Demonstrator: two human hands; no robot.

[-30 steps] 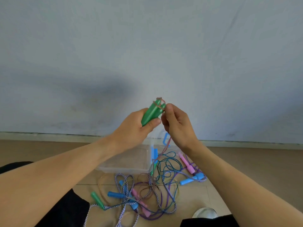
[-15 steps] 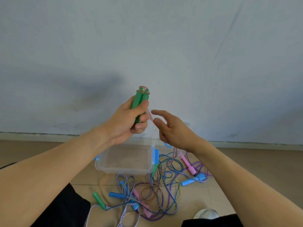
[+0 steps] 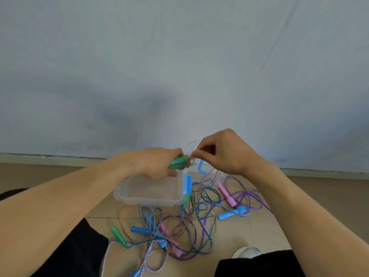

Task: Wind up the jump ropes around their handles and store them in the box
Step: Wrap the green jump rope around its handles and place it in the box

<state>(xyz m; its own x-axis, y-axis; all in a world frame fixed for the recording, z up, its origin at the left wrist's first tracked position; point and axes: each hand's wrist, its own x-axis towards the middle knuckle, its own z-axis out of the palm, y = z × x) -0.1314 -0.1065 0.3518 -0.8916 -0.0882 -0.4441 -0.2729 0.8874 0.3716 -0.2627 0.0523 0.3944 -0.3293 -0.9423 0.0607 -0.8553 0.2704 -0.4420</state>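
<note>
My left hand [image 3: 153, 164] grips a pair of green jump-rope handles [image 3: 179, 162], held roughly level above the clear plastic box [image 3: 151, 199]. Just to their right, my right hand [image 3: 223, 151] pinches the thin pinkish rope [image 3: 207, 174] close to the handle tips. That rope hangs down behind the box to the floor. On the floor in front of me lies a tangle of ropes [image 3: 179, 226] with blue, pink and green handles.
The box has a blue latch [image 3: 188, 184] on its right side; a blue clip [image 3: 201, 166] stands behind it. A white round object [image 3: 246, 252] lies by my right knee. My black-clad legs [image 3: 69, 250] flank the tangle. A grey wall rises behind.
My left hand has lowered the green handles from upright to level, nearer the box. My right hand went from open fingers to pinching the rope beside the handle tips.
</note>
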